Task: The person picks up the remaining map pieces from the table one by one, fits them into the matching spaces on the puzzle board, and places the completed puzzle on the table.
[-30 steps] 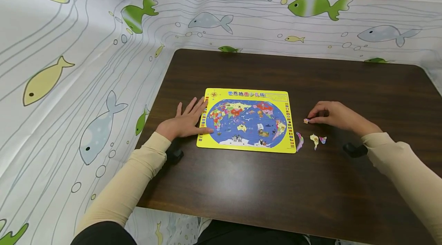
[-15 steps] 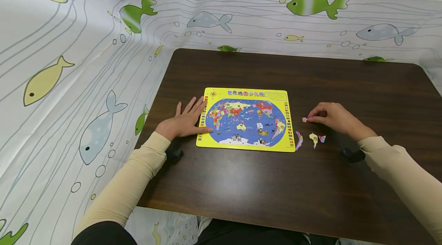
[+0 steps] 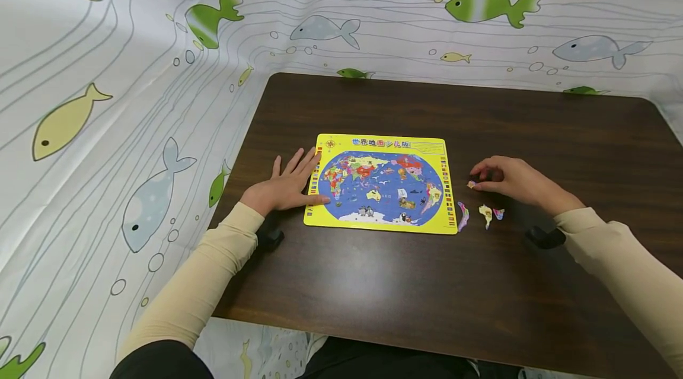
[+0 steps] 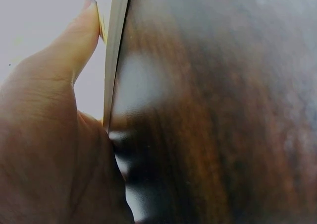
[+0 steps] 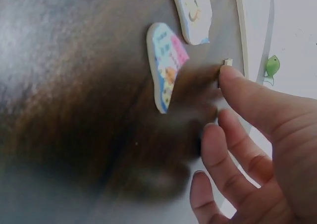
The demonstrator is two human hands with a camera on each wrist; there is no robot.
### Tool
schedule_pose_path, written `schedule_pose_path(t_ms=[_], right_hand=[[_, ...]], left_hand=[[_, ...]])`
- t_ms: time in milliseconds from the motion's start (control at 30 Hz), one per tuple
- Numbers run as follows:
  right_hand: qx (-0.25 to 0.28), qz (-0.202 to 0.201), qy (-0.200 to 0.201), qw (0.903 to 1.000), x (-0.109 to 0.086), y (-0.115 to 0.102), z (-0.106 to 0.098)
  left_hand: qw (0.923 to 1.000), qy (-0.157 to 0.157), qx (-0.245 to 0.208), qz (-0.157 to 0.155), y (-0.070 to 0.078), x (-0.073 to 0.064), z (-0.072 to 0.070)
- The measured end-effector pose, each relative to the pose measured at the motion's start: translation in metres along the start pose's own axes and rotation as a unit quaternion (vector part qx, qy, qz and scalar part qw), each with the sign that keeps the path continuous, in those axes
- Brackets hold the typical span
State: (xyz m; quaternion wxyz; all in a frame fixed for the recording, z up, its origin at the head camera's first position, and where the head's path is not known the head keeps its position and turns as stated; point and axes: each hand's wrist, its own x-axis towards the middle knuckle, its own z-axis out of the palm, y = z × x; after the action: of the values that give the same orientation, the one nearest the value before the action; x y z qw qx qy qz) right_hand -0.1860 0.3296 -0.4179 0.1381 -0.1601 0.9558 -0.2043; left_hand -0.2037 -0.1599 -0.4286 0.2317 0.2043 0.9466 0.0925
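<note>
A yellow-bordered world map puzzle board (image 3: 447, 228) lies flat on the table. My left hand (image 3: 283, 190) rests on its left edge, fingers spread, thumb on the map's lower left. In the left wrist view the thumb of that hand (image 4: 44, 100) stands by the board's edge. Right of the board, my right hand (image 3: 512, 180) pinches a small colourful puzzle piece (image 3: 471, 184) between thumb and finger. Only an edge of this piece (image 5: 228, 62) shows in the right wrist view. Below the hand lie a purple-pink curved piece (image 3: 463, 216), a cream piece (image 3: 486, 216) and a small pink-blue piece (image 3: 498, 215).
The dark brown wooden table (image 3: 363, 284) spreads round the board and the pieces. A white curtain with printed fish (image 3: 395, 41) hangs behind the table and along its left side.
My right hand has shifted slightly left, and the small puzzle piece has tilted in its fingers. The left hand and the loose pieces stay where they were.
</note>
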Motion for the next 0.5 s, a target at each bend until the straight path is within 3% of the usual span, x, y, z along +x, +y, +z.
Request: schedule_pose_path(t_ms=[167,500], right_hand=[[-0.005,-0.017,0.005,0.9998,0.0006,0.0012,0.0024],[-0.006,0.010,0.011,0.9999,0.0017,0.0019,0.0048]], left_hand=[[1.0000,-0.005,-0.003,0.000,0.0002,-0.0001,0.0005],[1.0000,-0.005,0.000,0.001,-0.0005,0.0022,-0.0004]])
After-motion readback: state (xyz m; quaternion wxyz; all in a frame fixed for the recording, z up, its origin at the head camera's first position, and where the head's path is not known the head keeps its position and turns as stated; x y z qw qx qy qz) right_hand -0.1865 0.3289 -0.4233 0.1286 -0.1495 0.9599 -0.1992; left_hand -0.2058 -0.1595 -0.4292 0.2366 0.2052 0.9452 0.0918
